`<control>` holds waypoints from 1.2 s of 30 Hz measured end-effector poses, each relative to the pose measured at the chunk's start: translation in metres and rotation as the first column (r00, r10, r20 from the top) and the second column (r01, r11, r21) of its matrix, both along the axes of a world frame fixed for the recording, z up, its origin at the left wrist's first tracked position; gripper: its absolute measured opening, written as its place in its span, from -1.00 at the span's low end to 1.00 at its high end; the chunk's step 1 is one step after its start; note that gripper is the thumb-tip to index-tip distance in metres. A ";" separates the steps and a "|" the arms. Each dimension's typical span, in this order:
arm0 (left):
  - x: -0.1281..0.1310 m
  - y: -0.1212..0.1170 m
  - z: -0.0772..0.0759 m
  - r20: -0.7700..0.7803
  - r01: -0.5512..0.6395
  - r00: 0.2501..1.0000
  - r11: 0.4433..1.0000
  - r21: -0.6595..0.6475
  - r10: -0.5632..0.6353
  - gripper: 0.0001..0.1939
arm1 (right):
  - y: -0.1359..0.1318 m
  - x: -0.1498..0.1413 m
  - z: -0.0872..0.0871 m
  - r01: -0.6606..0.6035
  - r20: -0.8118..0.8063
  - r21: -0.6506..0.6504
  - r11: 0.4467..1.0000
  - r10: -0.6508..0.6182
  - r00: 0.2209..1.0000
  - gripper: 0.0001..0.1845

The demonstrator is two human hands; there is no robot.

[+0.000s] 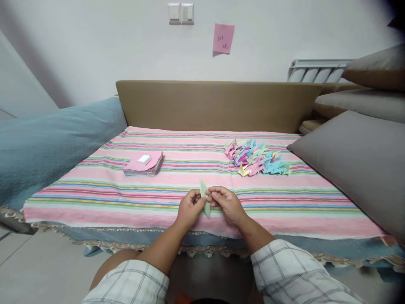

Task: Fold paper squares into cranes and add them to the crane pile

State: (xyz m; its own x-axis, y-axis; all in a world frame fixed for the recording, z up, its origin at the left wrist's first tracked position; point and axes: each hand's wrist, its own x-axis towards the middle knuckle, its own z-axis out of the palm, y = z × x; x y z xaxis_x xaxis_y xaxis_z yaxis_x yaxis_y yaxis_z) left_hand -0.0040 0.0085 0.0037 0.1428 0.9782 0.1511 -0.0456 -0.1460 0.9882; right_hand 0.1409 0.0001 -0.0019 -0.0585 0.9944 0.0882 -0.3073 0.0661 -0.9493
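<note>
Above the front edge of the pink striped cloth, the left hand (190,207) and right hand (227,203) pinch a folded pale-green paper (207,207), fingers nearly closed. Farther back lie a pink-topped paper stack (144,164), left, and multicoloured folded-paper cranes (256,158), right, before a white wall (139,46).

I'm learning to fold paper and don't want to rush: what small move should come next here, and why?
I'd steady the pale green paper with the left hand and run the right hand's fingers gently along its edge. The left hand already pinches its middle, the right fingers are right beside that grip, and the narrow, pointed shape would probably benefit from crisp creases.
</note>
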 end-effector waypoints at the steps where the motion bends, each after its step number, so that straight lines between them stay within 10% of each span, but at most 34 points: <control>1: 0.000 0.001 -0.001 0.049 0.013 0.999 0.999 -0.040 -0.011 -0.75 | 0.000 0.000 0.000 0.027 0.034 0.028 0.999 -0.028 0.999 -0.69; 5: -0.001 0.003 0.000 0.160 0.050 0.987 0.989 -0.141 -0.027 -0.78 | 0.002 0.001 0.003 0.126 0.123 0.169 0.977 -0.148 0.981 -0.75; 15: -0.001 0.005 -0.003 0.082 0.072 0.995 0.986 -0.147 -0.061 -0.58 | 0.004 -0.002 0.004 0.066 0.035 -0.031 0.997 -0.065 0.997 -0.60; 19: -0.005 0.005 -0.005 -0.252 0.040 0.967 0.999 0.017 -0.034 -0.72 | 0.007 0.001 0.000 0.067 0.109 -0.056 0.996 -0.061 0.992 -0.62; 22: -0.008 0.003 -0.002 -0.606 0.058 0.793 0.980 0.188 0.069 -0.86 | 0.007 0.003 -0.003 0.074 0.261 -0.032 0.997 -0.063 0.963 -0.74; 28: -0.008 0.005 -0.003 -0.852 0.247 0.479 0.900 0.360 0.210 -0.92 | 0.006 0.007 -0.007 0.102 0.640 0.093 0.991 -0.137 0.756 -0.84; 36: -0.012 0.012 -0.014 -0.825 0.393 0.524 0.800 0.453 0.209 -0.83 | 0.009 0.015 -0.009 -0.195 0.851 0.408 0.892 -0.294 0.436 -0.83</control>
